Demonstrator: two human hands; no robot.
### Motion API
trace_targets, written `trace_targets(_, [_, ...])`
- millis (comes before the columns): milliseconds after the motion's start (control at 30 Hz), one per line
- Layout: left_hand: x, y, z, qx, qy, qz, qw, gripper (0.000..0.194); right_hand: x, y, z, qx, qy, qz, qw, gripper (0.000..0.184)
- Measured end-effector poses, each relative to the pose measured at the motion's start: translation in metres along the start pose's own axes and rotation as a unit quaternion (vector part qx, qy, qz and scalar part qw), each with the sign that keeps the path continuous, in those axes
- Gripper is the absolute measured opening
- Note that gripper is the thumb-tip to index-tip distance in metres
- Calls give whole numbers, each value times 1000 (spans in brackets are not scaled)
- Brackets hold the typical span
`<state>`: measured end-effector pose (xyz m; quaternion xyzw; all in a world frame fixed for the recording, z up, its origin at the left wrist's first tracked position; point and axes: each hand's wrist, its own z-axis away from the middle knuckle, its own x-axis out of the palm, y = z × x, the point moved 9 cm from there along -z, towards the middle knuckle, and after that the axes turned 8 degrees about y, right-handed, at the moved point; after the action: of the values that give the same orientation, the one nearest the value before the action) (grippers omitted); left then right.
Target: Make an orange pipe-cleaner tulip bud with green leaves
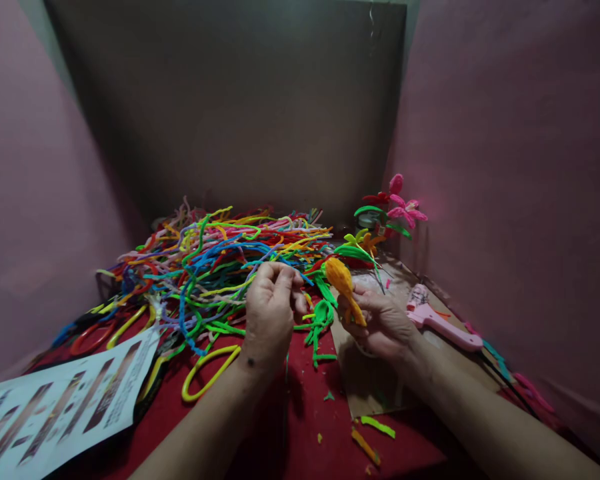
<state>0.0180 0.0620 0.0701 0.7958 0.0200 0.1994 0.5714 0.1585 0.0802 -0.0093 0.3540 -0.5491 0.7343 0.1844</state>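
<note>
My right hand is closed round an orange flower of pipe cleaners, its fuzzy petals gathered into a bud with the rounded end pointing up and left. To its left my left hand is raised with the fingers pinched together; whatever is between them, if anything, is hidden. A bit of yellow fuzz shows by those fingertips. Between and below the hands lie green pipe-cleaner leaves on the red cloth.
Loose coloured pipe cleaners form a big heap behind my left hand. Yellow-handled scissors and a printed sheet lie left. At right, a pink glue gun rests on cardboard; pink flowers stand behind.
</note>
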Motion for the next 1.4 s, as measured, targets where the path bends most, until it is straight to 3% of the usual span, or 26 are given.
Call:
trace_targets(133, [-17, 14, -14, 30, 57, 71, 995, 18, -10, 4, -3, 37, 18, -45, 998, 29])
trace_targets(233, [-22, 12, -22, 3, 58, 81, 995, 18, -11, 5, -3, 53, 7, -69, 996, 28])
trace_targets(367, [-5, -19, -17, -91, -30, 25, 995, 22, -6, 2, -1, 53, -19, -88, 995, 27])
trace_targets(567, [25, -40, 12, -123, -139, -78, 979, 33, -3, 8, -1, 66, -17, -87, 994, 25])
trace_targets(700, [35, -52, 26, -182, -156, -50, 969, 25, -4, 7, -4, 21, 3, -51, 998, 23])
trace_targets(833, [37, -67, 28, -198, -174, 14, 965, 25, -5, 5, -4, -29, 37, 18, 999, 20])
trace_targets(1033, [28, -82, 24, -254, -137, 47, 956, 22, -5, -2, 1, -79, 57, 87, 991, 21])
trace_targets(1167, [26, -71, 22, -226, -122, -23, 966, 18, -1, -7, 5, -106, 46, 108, 987, 17])
trace_targets(1300, [28, -53, 21, -139, -128, -136, 973, 13, 3, -15, 6, -158, 36, 151, 975, 20])
trace_targets(1400, [28, -42, 20, -40, -128, -204, 970, 10, 4, -15, 5, -156, 31, 170, 973, 18])
